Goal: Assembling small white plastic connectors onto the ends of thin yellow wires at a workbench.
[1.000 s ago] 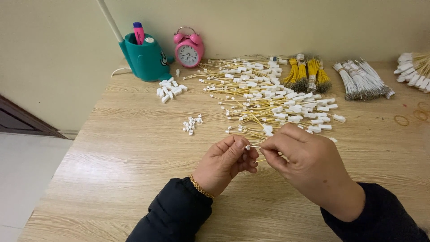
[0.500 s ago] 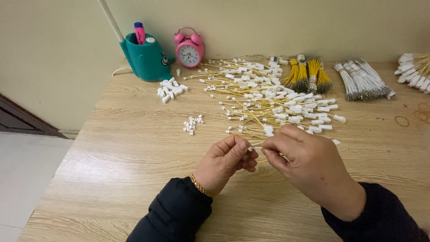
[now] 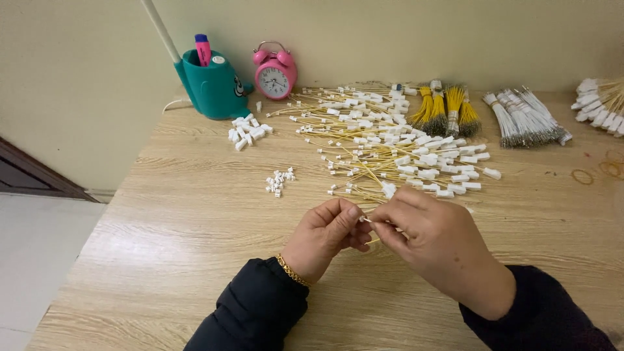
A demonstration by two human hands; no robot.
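Both hands meet low at the middle of the wooden surface [image 3: 162, 214]. The left hand [image 3: 325, 237] has its fingers pinched narrow on a tiny white connector [image 3: 363, 220], and the right hand [image 3: 429, 240] has its fingertips closed on the thin yellow wire [image 3: 372, 222] that runs into it; the two sets of fingertips are touching around that piece. A gold bracelet [image 3: 292, 271] sits at the left wrist, dark sleeves on both arms.

Just beyond the hands, a loose spread of yellow wires with white plugs [image 3: 390, 140] covers the middle of the surface. Left of it lie a small heap of tiny white housings [image 3: 279, 182] and, farther back, a heap of larger white ones [image 3: 247, 130]. Along the wall: a teal pen holder [image 3: 214, 88] with a pink marker [image 3: 203, 49], then a round pink alarm clock [image 3: 276, 73]. To the right, tied yellow bundles [image 3: 445, 110], a white bundle [image 3: 526, 117], and more at the far edge [image 3: 601, 104].

Against half a second back, the hands sit in nearly the same spot, pinch unchanged; the piles have not moved.
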